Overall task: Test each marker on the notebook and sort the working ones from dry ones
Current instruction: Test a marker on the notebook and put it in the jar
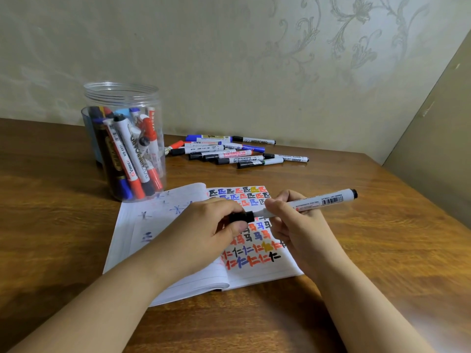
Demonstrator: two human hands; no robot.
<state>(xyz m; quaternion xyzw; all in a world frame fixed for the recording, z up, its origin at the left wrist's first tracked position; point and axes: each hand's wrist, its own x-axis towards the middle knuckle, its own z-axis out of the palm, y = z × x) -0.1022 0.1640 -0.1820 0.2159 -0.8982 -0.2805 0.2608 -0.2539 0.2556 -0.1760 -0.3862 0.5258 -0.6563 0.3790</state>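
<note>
Your left hand (211, 222) pinches the black cap (241, 216); your right hand (293, 220) grips one white marker (316, 202) over the open notebook (193, 256). One jar (125, 141) (roughly ten markers), eleven-ish loose markers (237, 151) behind.

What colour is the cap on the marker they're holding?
Black: the cap, gripped by the left hand, shows clearly in the head view.
</note>
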